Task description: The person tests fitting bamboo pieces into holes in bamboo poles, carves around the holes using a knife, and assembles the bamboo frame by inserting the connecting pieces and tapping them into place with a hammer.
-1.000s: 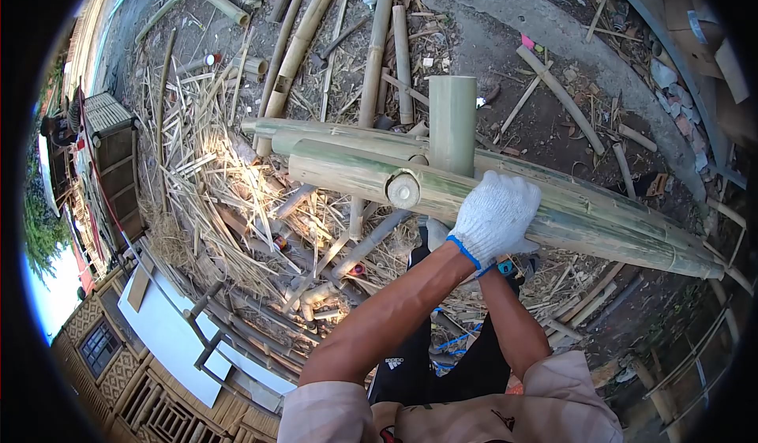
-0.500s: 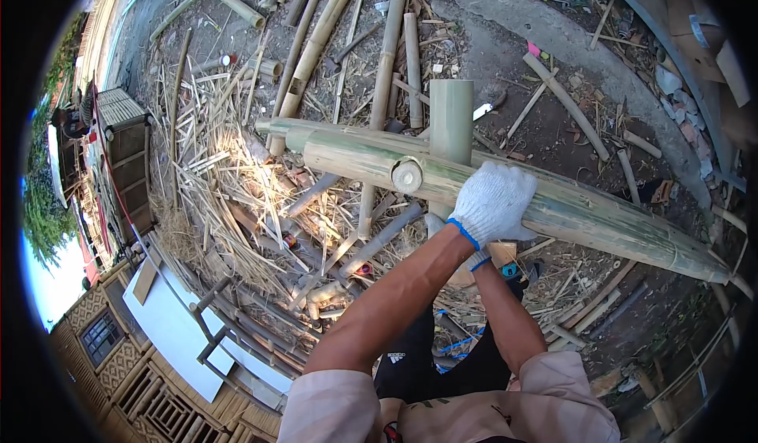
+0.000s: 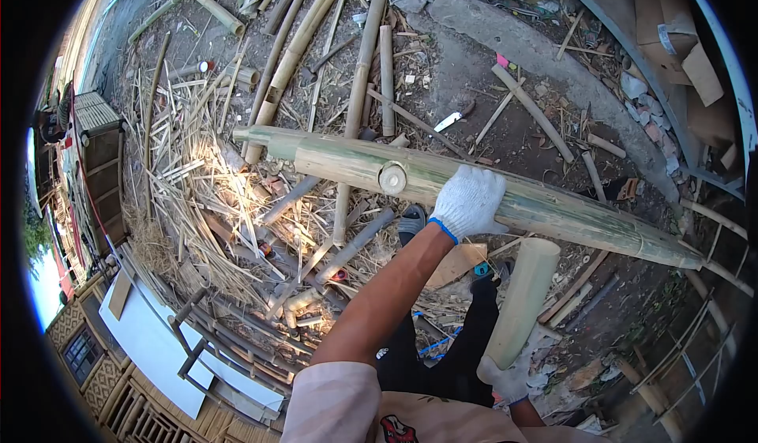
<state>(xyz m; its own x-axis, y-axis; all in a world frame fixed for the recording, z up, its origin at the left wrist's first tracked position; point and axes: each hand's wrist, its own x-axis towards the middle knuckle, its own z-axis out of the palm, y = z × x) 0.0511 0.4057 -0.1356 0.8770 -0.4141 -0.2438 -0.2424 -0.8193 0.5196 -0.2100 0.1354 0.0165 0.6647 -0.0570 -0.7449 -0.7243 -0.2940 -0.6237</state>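
Note:
A long, thick green bamboo pole [image 3: 347,159] lies across the middle of the view, tapering towards the right. A round bamboo stub [image 3: 392,179] shows its cut end in the pole's near side. My left hand [image 3: 471,200], in a white knitted glove with a blue cuff, grips the pole just right of that stub, fingers curled over the far edge. Low on the right, near my thigh, my gloved right hand [image 3: 505,378] is closed round the lower end of a short, thick bamboo piece [image 3: 524,297]. That piece slants upward, apart from the pole.
Loose bamboo strips and shavings [image 3: 193,159] litter the ground on the left. Beyond the pole lie several bamboo poles, a knife [image 3: 448,121] and a hammer [image 3: 328,54]. Cardboard [image 3: 458,265] lies by my feet. A bamboo frame [image 3: 189,336] stands at lower left.
My right hand has drawn the short bamboo piece from behind the long pole down to my right side. My left hand keeps its hold on the pole. The view has shifted slightly.

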